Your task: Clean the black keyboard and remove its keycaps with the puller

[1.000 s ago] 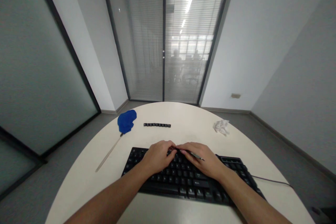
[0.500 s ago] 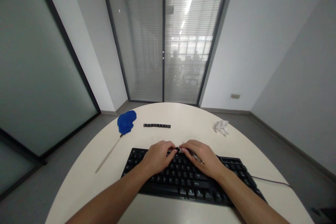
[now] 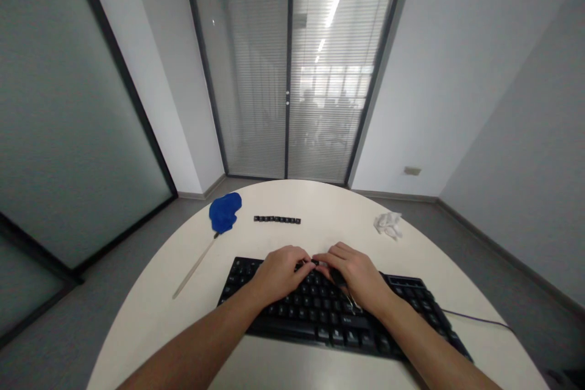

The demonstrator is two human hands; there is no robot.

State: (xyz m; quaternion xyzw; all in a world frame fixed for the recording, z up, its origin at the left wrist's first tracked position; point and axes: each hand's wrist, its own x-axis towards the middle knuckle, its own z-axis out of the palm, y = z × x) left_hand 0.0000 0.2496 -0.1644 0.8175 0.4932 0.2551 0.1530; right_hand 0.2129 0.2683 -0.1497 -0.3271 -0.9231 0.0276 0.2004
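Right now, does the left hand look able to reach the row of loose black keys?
Probably yes: the row of loose keys lies just beyond the left hand, and only tabletop shows between them. The hand would first have to leave the keyboard.

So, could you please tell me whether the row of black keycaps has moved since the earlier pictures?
No; against the table, the row of black keycaps lies in the same place.

Keycaps (image 3: 276, 219) — behind the keyboard (image 3: 297, 312).
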